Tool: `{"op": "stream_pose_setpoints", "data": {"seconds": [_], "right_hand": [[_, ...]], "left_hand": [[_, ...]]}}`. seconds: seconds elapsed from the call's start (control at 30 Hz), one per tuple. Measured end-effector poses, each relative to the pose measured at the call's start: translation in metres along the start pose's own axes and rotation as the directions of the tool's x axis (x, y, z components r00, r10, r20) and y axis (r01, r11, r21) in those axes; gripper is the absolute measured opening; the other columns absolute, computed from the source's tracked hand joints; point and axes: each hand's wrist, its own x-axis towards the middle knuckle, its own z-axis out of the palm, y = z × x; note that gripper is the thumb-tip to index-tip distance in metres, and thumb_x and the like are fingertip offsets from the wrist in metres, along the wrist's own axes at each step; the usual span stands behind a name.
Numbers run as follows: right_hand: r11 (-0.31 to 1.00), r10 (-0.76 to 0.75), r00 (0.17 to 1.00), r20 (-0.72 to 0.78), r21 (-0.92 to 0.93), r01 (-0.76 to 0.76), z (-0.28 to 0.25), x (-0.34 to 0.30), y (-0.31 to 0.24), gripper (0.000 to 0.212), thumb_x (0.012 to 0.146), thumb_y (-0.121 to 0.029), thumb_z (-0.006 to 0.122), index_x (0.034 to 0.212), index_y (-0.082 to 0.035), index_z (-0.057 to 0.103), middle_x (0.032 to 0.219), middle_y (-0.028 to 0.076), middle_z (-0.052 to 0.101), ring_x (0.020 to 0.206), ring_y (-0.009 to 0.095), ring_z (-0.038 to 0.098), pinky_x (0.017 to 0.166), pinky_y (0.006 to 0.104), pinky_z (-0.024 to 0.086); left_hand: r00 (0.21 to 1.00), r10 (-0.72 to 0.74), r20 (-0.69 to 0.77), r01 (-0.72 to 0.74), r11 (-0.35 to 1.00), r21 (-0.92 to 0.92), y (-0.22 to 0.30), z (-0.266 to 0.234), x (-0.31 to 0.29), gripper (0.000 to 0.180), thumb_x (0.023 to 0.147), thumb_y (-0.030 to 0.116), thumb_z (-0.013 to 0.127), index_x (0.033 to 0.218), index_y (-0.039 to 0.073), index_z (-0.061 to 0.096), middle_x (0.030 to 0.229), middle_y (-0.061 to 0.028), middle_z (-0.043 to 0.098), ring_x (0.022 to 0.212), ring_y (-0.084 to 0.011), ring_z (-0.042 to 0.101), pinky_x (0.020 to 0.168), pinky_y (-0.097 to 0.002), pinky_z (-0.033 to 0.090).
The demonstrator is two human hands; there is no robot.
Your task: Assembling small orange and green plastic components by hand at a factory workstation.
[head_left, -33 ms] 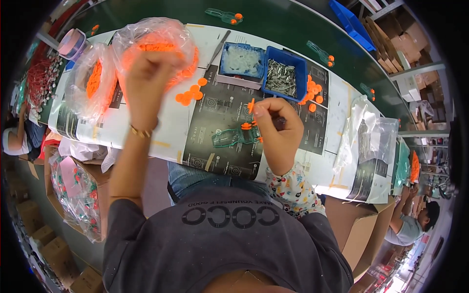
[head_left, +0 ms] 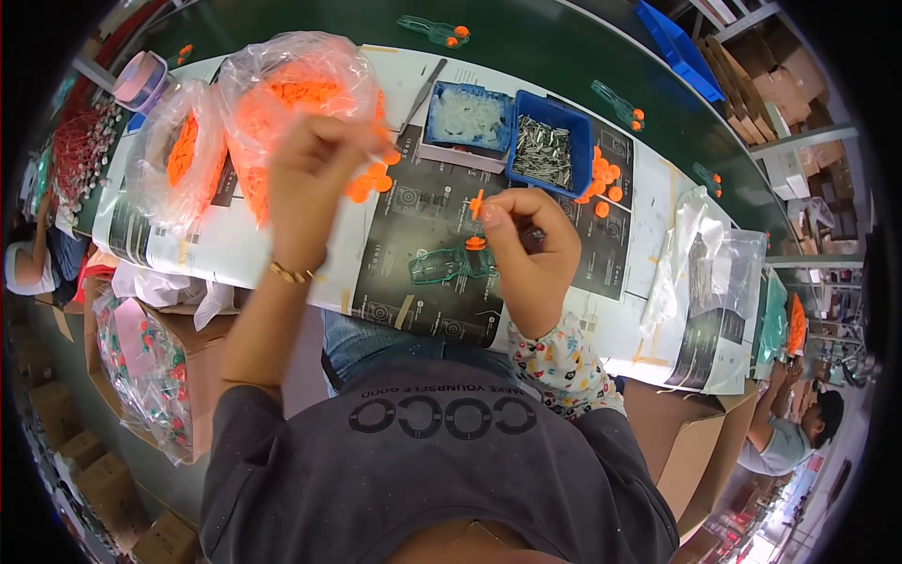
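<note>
My right hand (head_left: pixel 537 246) is closed, its thumb and forefinger pinching a small orange disc (head_left: pixel 477 203) seen edge-on above the table. Just below lies a translucent green plastic frame (head_left: pixel 430 267), with an orange wheel (head_left: pixel 475 243) at its upper right end; part of it is behind my right hand. Raised in front of the big clear bag of orange parts (head_left: pixel 305 91), my left hand (head_left: pixel 315 169) is smeared by motion. Its fingers are drawn together, but what they hold, if anything, is unclear. Several loose orange discs (head_left: pixel 380 177) lie near its fingertips.
A blue tray of metal pins (head_left: pixel 543 155) stands beside a blue box of whitish paste (head_left: pixel 468 117). More orange discs (head_left: pixel 602 209) lie to the right. A second bag (head_left: pixel 178 179), tweezers (head_left: pixel 425 89) and crumpled plastic (head_left: pixel 678 258) are on the table. Green frames (head_left: pixel 615 101) lie on the dark green surface beyond.
My left hand has moved right and slightly down from over the big bag toward the loose orange discs. My right hand has barely shifted and keeps its pinch on the orange disc.
</note>
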Motion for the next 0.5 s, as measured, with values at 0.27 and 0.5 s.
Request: {"op": "stream_pose_setpoints", "data": {"seconds": [0.27,0.5], "right_hand": [[0.903,-0.365,0.931,0.026,-0.232,0.361,0.032,0.001,-0.006,0.008,0.079,0.004,0.068,0.084,0.0,0.064,0.079,0.003,0.061,0.057,0.003,0.045,0.049,0.0168,0.033],[0.79,-0.554,0.832,-0.008,-0.321,0.523,0.035,0.002,0.004,0.011,0.078,0.005,0.068,0.085,-0.002,0.063,0.077,0.004,0.061,0.055,0.003,0.044,0.047,0.017,0.033]], "left_hand": [[0.985,-0.16,-0.069,0.124,0.922,-0.367,0.001,0.048,-0.052,0.009,0.09,0.002,0.058,0.097,-0.003,0.057,0.1,-0.017,0.067,0.088,-0.0173,0.065,0.081,-0.0272,0.052],[0.99,-0.072,-0.123,0.013,0.905,-0.426,0.003,0.061,-0.062,0.009,0.09,-0.001,0.058,0.099,-0.003,0.056,0.113,-0.0203,0.062,0.099,-0.0197,0.063,0.087,-0.0291,0.051]]}}
